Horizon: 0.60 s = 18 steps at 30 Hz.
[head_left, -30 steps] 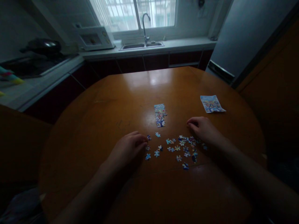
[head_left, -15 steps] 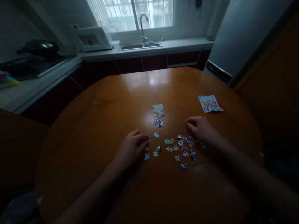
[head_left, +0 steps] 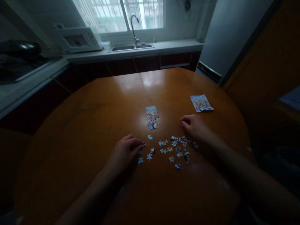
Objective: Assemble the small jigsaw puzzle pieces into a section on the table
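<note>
My left hand [head_left: 125, 151] is closed, thumb and fingertips pinching a small dark puzzle piece [head_left: 143, 144] at the left of the loose pieces. A few single pieces lie close to it, among them a light blue puzzle piece [head_left: 150, 137] above. My right hand [head_left: 193, 125] hovers beyond the spread of loose puzzle pieces [head_left: 178, 149], its fingertips pressed together; whatever they hold is too small to make out. Between and beyond both hands lies the partly joined puzzle [head_left: 152, 117], its left edge straight and its right edge jagged.
A creased picture sheet [head_left: 202, 103] rests on the wooden table [head_left: 112, 100], right of the joined puzzle. Past the table's far edge stand a counter with a sink [head_left: 131, 47] and a microwave [head_left: 78, 40]. A fridge [head_left: 231, 34] is at the right.
My view has turned slightly right, so everything sits further left in the picture. Both hands keep nearly the same places over the table, fingers still closed.
</note>
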Available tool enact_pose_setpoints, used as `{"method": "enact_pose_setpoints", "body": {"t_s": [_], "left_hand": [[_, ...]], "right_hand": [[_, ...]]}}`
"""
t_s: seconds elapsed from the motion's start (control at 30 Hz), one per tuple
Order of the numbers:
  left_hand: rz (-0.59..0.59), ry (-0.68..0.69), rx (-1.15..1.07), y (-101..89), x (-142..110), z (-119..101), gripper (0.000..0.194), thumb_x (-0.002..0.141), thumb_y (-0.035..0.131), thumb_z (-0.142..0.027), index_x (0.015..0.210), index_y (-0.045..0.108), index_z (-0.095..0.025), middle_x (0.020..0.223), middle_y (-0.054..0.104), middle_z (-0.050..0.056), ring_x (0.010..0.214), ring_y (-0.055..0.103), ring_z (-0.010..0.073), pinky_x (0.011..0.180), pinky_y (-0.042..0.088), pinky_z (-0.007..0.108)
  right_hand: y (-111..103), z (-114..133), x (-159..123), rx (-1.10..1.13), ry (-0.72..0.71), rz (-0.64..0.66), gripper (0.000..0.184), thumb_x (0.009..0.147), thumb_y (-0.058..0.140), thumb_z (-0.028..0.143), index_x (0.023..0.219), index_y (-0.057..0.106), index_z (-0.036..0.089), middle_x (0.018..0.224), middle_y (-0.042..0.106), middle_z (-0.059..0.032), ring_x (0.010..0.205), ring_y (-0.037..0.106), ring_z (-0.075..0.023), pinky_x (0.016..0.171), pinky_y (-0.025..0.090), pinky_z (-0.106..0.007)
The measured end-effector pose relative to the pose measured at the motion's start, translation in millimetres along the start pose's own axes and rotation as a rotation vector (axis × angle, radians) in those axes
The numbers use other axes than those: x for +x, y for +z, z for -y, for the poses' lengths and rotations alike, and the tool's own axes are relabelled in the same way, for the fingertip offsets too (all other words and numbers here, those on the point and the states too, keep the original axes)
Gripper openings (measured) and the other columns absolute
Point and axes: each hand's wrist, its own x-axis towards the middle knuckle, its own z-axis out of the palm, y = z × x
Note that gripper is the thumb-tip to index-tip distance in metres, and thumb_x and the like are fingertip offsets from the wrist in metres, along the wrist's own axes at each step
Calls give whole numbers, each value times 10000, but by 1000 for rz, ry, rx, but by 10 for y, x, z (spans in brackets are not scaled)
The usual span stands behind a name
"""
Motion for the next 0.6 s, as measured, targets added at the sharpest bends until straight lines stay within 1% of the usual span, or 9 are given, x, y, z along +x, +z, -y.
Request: {"method": "enact_pose_setpoints", "body": {"t_s": [0.23,0.37,0.47,0.6], "left_hand": [[-16,17,28,-39,9,-16,207,927,615,-362,887,751,-213,900,669,53,805,633,180,695,506,280],[-26,-7,38,-52,14,-44,225,933,605,-371,881,751,-208,903,668,53,801,632,180,700,500,280],[-23,-17,37,-57,11,-58,242,941,592,-387,892,754,-213,912,672,54,811,636,183,710,503,281],[-23,-17,43,-69,14,-72,252,939,586,-388,877,756,-213,898,672,53,804,639,186,706,505,280]], "right_hand": [[-38,-41,11,7,-11,25,186,891,593,150,929,770,197,967,780,-87,858,708,-219,750,517,-322],[-77,-56,-5,8,-32,102,175,875,606,148,893,770,206,923,780,-70,825,707,-202,706,511,-289],[-98,-40,-37,-4,-58,181,138,856,633,164,843,762,212,857,772,-54,754,694,-182,640,489,-265],[-125,-15,-81,-10,-95,264,106,833,670,164,794,748,223,793,752,-31,674,660,-152,589,450,-252]]}}
